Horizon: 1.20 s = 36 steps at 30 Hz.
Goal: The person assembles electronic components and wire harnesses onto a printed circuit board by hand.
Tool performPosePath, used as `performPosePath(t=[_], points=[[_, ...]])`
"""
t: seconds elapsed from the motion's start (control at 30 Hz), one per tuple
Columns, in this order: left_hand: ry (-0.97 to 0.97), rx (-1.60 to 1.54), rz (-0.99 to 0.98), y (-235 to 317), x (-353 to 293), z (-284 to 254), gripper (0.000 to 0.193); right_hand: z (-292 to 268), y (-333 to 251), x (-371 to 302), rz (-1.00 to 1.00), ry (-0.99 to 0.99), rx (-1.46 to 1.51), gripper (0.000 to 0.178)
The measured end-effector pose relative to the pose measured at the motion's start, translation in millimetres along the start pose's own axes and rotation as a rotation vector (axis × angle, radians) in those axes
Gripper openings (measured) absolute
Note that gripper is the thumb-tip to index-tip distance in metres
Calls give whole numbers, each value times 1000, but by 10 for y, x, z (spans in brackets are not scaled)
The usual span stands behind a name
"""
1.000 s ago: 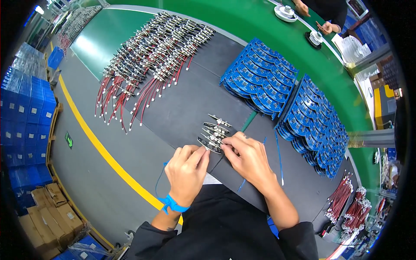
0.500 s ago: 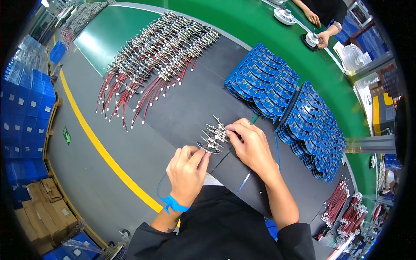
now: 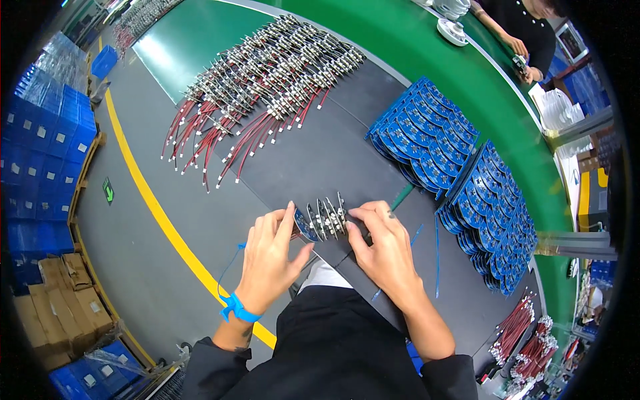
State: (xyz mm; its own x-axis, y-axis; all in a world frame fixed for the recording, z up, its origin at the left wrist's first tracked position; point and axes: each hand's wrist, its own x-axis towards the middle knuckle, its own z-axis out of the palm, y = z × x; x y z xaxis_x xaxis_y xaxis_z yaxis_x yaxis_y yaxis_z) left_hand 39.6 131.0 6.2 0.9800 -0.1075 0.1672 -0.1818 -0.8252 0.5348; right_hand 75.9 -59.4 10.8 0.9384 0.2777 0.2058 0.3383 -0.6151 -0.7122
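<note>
A short row of curved circuit boards (image 3: pixel 325 220) with white connectors stands on edge between my hands, above the dark mat. My left hand (image 3: pixel 270 250), with a blue strap at its wrist, has index finger and thumb spread along the leftmost board, which shows a blue face. At the row's right end, my right hand (image 3: pixel 387 250) holds the boards with thumb and fingertips. Beyond my hands lies a large batch of boards (image 3: pixel 280 67) with red wires hanging toward me. Stacks of blue boards (image 3: pixel 427 130) sit to the right.
More blue boards (image 3: pixel 493 220) and red wire bundles (image 3: pixel 513 327) lie on the right. Across the green bench (image 3: pixel 507 140), a co-worker's hands (image 3: pixel 523 57) handle a small part. Blue crates (image 3: pixel 47 147) and cardboard boxes (image 3: pixel 63 307) stand left, past a yellow floor line (image 3: pixel 160 213).
My left hand has opened wider, its thumb and index finger moving apart along the end board. The row has turned more level. The view has shifted, and the co-worker's hands have moved.
</note>
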Motion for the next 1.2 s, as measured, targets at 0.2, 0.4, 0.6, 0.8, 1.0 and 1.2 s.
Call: performPosePath(t=[0.2,0.4,0.6,0.8,1.0,1.2], points=[[101,1,17,-27,-61,82,84,-23,-82,73,-85,-42,36,26],[69,75,178,-78,53,152,78,15,-45,101,-136,-87,-34,28],[31,-110,260,-195,112,200,90,62,-68,92,-97,-109,-36,28],[167,-186,259,-267,83,302,114,84,-63,95,-80,-93,17,28],[206,-261,215,-113,164,278,101,86,-40,92,-75,-89,49,27],[115,-109,234,-48,216,347,81,85,-26,95,-77,-33,113,20]])
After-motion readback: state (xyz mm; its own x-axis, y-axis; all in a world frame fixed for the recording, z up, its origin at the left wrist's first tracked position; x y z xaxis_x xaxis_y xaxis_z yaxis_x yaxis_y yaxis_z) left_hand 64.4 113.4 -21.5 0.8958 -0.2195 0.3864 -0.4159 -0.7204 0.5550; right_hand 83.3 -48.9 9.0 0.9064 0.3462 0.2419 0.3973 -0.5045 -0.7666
